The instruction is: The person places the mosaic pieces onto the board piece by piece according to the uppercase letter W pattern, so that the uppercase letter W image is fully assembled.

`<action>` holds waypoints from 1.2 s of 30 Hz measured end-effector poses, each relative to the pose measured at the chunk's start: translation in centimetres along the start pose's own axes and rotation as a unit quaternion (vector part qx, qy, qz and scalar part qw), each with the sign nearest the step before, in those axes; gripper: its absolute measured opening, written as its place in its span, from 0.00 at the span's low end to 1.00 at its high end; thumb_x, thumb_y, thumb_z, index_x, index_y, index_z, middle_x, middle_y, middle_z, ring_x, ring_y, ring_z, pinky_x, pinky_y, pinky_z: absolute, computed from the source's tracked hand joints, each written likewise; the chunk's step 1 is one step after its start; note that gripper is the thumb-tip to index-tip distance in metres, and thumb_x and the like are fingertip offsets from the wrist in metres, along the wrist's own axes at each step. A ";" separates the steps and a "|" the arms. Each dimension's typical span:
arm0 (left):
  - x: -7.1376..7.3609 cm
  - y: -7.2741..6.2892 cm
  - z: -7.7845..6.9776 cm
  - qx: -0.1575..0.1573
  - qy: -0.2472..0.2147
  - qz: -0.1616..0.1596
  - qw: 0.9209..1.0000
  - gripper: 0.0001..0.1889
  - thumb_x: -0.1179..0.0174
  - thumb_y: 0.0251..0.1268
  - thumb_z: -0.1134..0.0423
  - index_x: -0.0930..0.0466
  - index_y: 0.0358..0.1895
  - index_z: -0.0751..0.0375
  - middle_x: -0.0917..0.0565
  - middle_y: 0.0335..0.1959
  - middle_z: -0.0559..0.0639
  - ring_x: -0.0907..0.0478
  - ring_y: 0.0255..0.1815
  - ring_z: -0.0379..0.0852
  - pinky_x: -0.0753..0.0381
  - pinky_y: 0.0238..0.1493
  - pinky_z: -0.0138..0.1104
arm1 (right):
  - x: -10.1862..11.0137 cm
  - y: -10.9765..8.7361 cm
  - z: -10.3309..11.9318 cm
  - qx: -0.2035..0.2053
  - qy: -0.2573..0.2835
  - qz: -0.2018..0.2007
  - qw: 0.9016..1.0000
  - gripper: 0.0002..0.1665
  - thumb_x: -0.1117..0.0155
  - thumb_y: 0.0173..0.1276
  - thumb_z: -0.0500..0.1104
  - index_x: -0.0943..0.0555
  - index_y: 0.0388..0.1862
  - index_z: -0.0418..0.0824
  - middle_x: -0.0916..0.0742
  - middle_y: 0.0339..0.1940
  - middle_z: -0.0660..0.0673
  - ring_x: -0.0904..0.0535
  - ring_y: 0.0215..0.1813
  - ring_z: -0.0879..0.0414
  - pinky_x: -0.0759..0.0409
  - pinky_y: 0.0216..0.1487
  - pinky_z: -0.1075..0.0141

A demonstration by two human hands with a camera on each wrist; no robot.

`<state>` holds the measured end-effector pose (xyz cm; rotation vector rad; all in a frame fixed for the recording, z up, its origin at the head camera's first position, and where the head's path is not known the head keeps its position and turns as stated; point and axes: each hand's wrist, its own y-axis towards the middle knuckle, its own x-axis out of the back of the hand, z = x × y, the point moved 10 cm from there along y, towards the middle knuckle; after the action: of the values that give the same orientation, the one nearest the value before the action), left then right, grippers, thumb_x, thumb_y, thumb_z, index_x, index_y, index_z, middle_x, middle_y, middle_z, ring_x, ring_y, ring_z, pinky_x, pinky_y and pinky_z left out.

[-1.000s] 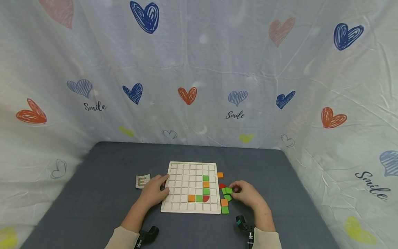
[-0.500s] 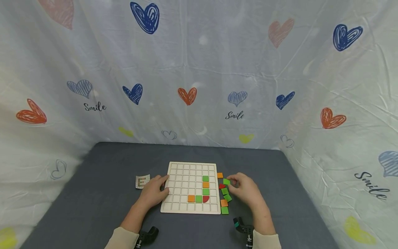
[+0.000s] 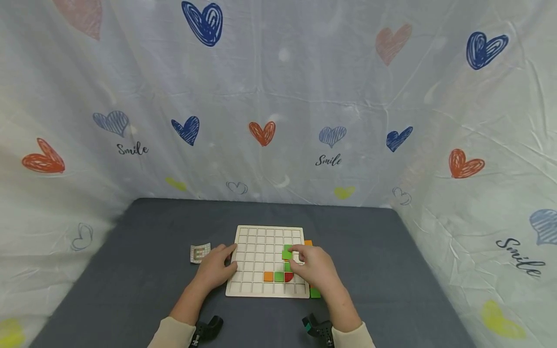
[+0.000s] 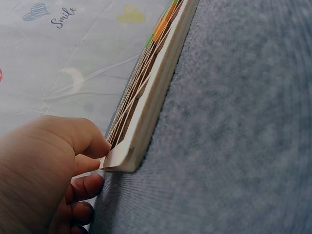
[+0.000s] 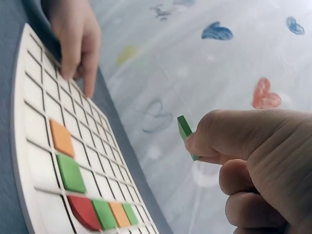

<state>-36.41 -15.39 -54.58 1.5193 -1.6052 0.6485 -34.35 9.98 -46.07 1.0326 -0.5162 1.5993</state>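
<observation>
A pale wooden grid board lies on the table. My right hand pinches a small green square tile between thumb and fingertip, raised over the board's right part. On the board sit an orange tile, a green tile and a red rounded tile, with more green and orange tiles in line beyond. My left hand rests thumb and index finger, spread apart, on the board's left edge. In the left wrist view, its thumb touches the rim near a corner.
A small printed pattern card lies left of the board. Loose tiles lie along the right edge, mostly hidden by my right hand; an orange tile and a green tile show. Behind the dark table hangs a heart-printed curtain.
My right hand has picked a green tile from the loose pieces, shifting it away from me, then carried it left over the board. My left hand has stayed at the board's edge.
</observation>
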 end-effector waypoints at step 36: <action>0.1 0.1 0.2 0.001 -0.002 -0.006 1.000 0.27 0.37 0.64 0.62 0.21 0.68 0.63 0.32 0.28 0.45 0.39 0.24 0.43 0.38 0.29 0.38 | -7.8 1.4 0.8 -0.008 -0.003 0.073 0.997 0.19 0.36 0.62 0.39 0.08 0.50 0.45 0.16 0.18 0.53 0.46 0.13 0.63 0.47 0.17 0.67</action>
<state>-36.53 -15.55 -54.62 1.5310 -1.5973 0.6424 -35.35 4.60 -51.89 1.0065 -0.6201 1.7177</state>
